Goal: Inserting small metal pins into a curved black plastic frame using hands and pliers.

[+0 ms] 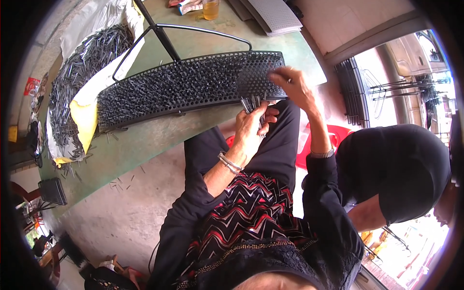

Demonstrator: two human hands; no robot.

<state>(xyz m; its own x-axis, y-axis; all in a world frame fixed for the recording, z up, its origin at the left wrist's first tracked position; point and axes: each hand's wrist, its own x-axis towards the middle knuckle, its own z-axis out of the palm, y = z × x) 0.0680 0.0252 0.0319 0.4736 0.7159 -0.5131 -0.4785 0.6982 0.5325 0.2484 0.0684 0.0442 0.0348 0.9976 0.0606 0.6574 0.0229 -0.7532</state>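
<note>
A long, curved black perforated plate [166,84] lies across the table edge in front of me, with a dark pole and a bent metal brace on its far side. Short dark strips fill most of its holes; the right end [256,77] shows bare holes. My left hand [250,126] is closed round a bundle of thin grey strips [251,105], just below the plate's near right edge. Over that bare end hangs my right hand [296,88], thumb and fingers drawn together. Whatever its fingertips hold is too small to make out.
A white and yellow sack [84,123] heaped with loose strips [87,67] lies at the left of the green table [108,162]. Stacked grey perforated sheets [270,17] and a glass of amber liquid [210,9] stand at the back. Close on my right is a person in black [391,169], beside a red stool [333,133].
</note>
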